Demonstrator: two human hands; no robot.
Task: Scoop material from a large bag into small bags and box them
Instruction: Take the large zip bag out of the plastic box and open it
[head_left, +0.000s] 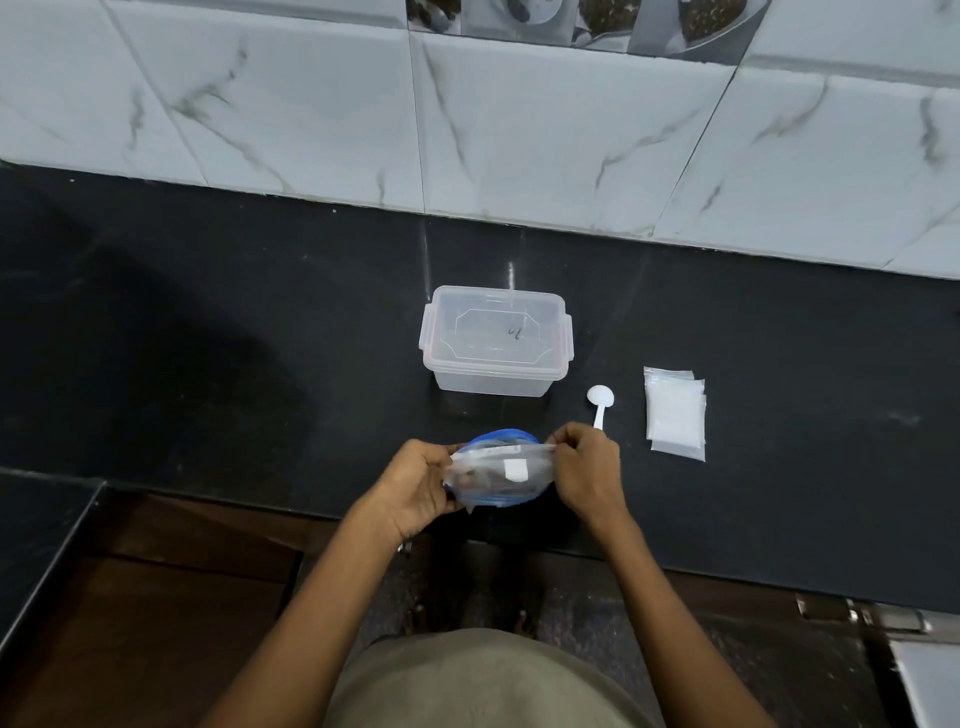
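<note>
I see both grips pinching the large bag (496, 475) at the worktop (208, 338) edge — left hand (421, 486), right hand (587, 467); open room at nine o'clock.

The light is dim and cool. A broad soft shadow darkens the black counter (208, 322) far left of the fingers (558, 441), and a thin bright glare streak sits beyond them, above the clear box (496, 340). The wall tiles (519, 130) bow at the edges. Focus is slightly soft throughout.
</note>
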